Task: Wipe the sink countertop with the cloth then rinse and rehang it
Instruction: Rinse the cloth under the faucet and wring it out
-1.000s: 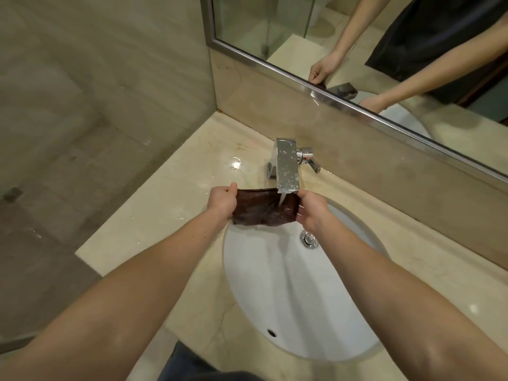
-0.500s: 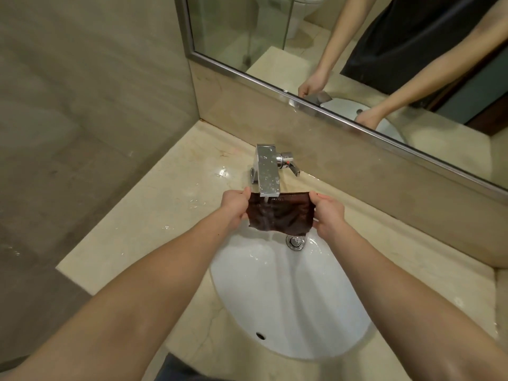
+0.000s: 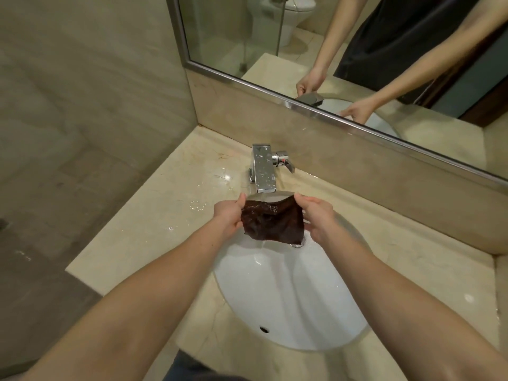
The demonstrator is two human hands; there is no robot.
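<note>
a: our left hand (image 3: 229, 215) and right hand (image 3: 316, 217) over the basin, each closed on one upper corner of the cloth (image 3: 272, 222), thumb on top and the other fingers curled behind.

b: and the cloth hangs between them, just in front of the tap (image 3: 263, 171), above the far part of the sink (image 3: 288, 292). a thin run of water leaves its lower edge near the drain (image 3: 297, 244).

a: we'd say it is soaked through. dark brown, glossy, limp and thin, sagging in the middle. we judge it light even when wet, soft with no stiffness at all, and a little slick where the water sheets off it.

b: so the corners are the right places to hold, as we do now. pinched there it stays spread; held by the middle it would bunch into a wad.

a: for wringing we'd likely gather it along its width and twist. nothing fragile about it.

b: its long axis runs roughly left to right, hand to hand, with the right corner sitting a touch higher and nearer the spout. the broad face tilts up toward us, the free edge pointing down into the basin.

a: outward from there, the bench (image 3: 154, 224) shows wet patches left of the tap, and the mirror (image 3: 343, 50) above the backsplash reflects both arms.

b: no rail or hook for rehanging is visible from here.
</note>
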